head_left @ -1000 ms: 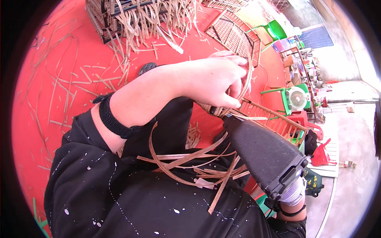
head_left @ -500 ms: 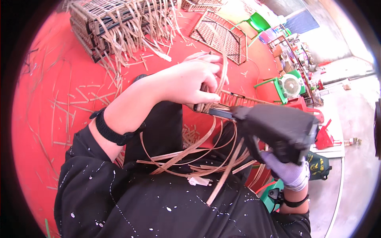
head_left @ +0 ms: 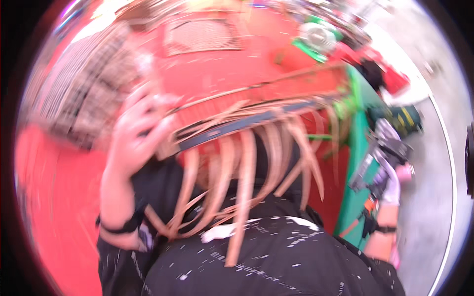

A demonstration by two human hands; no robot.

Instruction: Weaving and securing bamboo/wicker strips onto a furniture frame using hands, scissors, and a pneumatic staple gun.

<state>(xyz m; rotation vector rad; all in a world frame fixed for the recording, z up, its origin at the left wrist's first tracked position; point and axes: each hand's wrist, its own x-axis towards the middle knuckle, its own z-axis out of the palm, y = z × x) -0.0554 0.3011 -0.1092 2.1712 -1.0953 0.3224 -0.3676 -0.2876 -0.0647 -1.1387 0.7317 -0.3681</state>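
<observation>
A red floor covering (head_left: 59, 187) fills most of the room, giving way to grey floor (head_left: 419, 237) beyond the right grip (head_left: 391, 177); motion blur softens everything. The long frame (head_left: 232, 129), with a dark rail along its near edge, starts just beside the left grip (head_left: 133, 138) and slants up toward the right. Thumb and fingers of the left grip are parted at the frame's end, but the blur hides whether they clasp it. The right grip, gloved, seems closed around the dark tool (head_left: 382, 153).

That tool has swung from close against the frame to well out on the right, and the view has turned with it. For the work in hand, this leaves the frame clear of the tool, with only the left grip near it.

Pale strips (head_left: 246, 172) hang from the frame toward the lap, right of the left grip, and partly screen the space below. A green plastic piece (head_left: 356, 148) stands between the frame and the right grip. A dark bag (head_left: 400, 118) lies past the right grip; a woven stack (head_left: 89, 84) stands left of the left grip.
</observation>
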